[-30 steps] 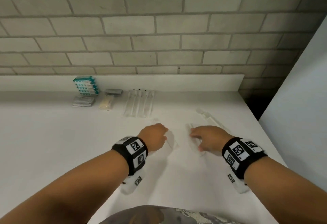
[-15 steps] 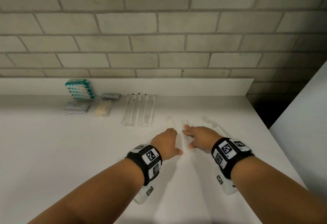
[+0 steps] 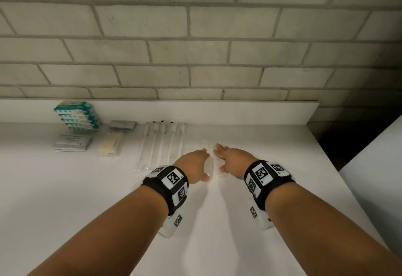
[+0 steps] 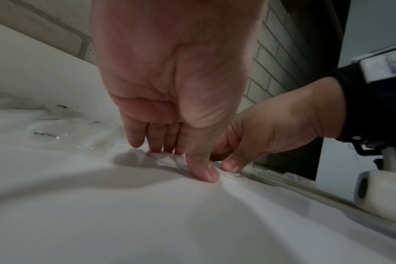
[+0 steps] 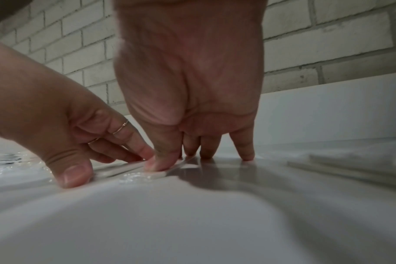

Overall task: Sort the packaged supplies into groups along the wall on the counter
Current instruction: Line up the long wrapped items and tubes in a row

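Four groups sit sorted at the wall (image 3: 195, 47); my left hand (image 3: 195, 166) and right hand (image 3: 233, 162), fingers (image 5: 245, 151) straight, press two clear packets (image 3: 210, 158) onto the worktop (image 3: 65, 188).

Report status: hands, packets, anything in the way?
Left hand and right hand flat, fingers pressing two clear packets together on the counter. Sorted groups sit left, by the wall. Nothing blocking.

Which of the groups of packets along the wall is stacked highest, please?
The teal-and-white packets at the far left; the other groups beside them lie low on the counter.
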